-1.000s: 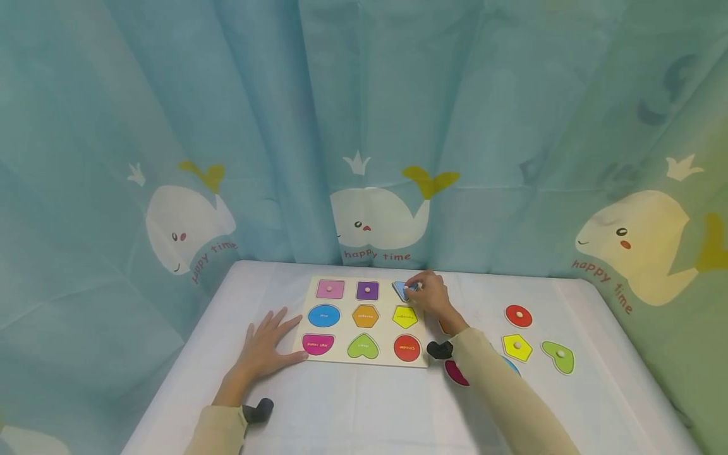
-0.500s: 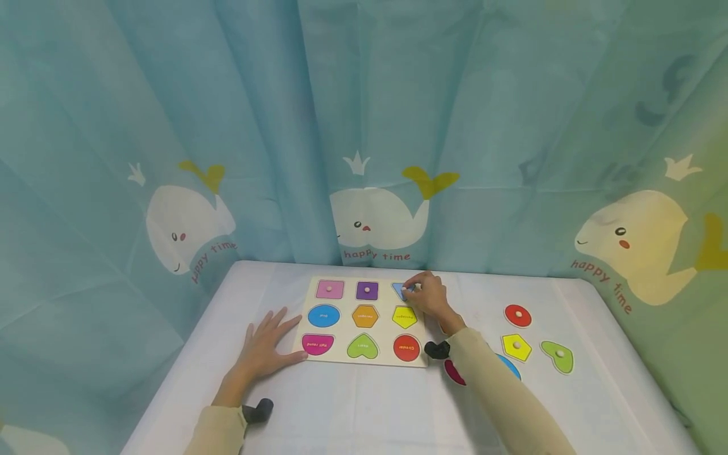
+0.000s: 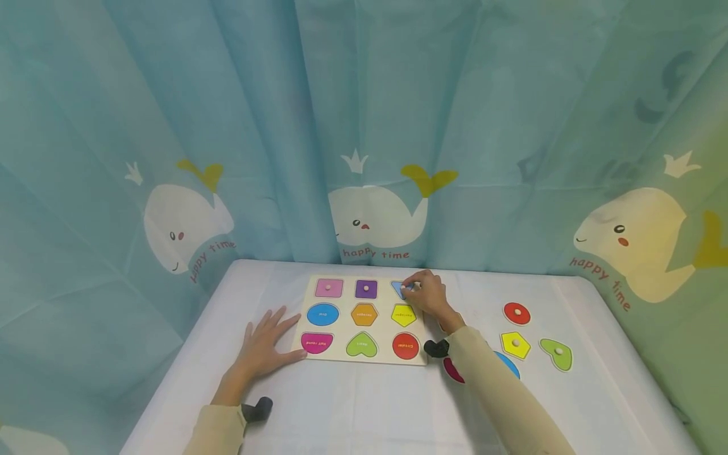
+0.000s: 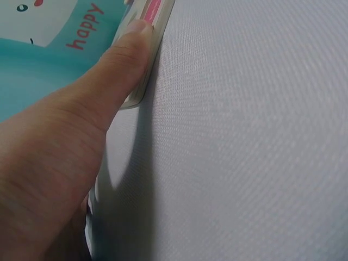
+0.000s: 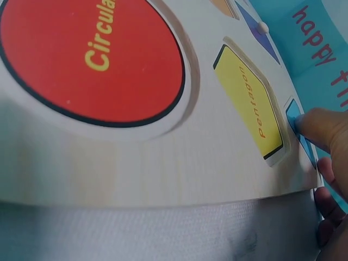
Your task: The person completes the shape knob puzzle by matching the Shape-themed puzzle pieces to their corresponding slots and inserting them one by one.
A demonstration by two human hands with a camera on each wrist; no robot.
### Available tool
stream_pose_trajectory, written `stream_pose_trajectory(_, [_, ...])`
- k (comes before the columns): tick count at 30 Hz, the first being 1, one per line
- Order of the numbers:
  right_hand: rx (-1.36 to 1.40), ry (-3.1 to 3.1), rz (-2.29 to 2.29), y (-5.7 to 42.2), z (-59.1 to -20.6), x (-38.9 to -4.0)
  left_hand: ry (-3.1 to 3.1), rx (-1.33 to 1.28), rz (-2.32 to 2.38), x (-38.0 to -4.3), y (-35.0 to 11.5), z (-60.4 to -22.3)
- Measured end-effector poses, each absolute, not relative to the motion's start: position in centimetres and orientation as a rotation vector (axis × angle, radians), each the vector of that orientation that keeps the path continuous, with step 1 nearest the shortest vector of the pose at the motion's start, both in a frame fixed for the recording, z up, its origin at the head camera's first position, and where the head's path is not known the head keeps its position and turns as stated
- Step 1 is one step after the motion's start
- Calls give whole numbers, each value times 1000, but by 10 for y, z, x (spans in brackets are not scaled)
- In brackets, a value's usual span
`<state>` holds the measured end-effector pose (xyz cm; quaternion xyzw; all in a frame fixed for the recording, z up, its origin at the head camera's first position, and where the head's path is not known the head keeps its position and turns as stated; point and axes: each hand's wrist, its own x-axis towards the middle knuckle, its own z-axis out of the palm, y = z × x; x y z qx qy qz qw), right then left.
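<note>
A pale wooden shape-puzzle board lies on the white-covered table. My right hand pinches the knob of a blue triangle piece, which sits in the board's far right corner; the fingers partly cover it. In the right wrist view the triangle looks level with the board surface. My left hand lies with fingers spread at the board's left edge, its thumb resting on the near left corner. A pink knobbed piece and a purple square piece sit in the far row.
Loose knobbed pieces lie to the right: a red circle, yellow pentagon and green heart. My right sleeve partly hides a blue piece and a dark red one. A whale-print curtain hangs behind the table.
The blue triangle was slightly raised and off its slot one second ago; it has shifted a little left and now lies flat. The left hand has stayed put.
</note>
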<state>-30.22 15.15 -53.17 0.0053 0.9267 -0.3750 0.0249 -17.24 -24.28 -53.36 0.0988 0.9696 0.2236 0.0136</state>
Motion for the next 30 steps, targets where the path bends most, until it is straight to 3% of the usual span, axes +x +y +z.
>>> stream_pose_trajectory(9, [-139, 2869, -1182, 160, -532, -300, 3005, 310, 710, -171, -243, -532])
stream_pose_trajectory(17, [-412, 2881, -1304, 195, -504, -289, 3012, 316, 704, -175, -243, -533])
stream_pose_trajectory(30, [-505, 2914, -1156, 260, -482, -230, 3017, 338, 707, -176, -242, -532])
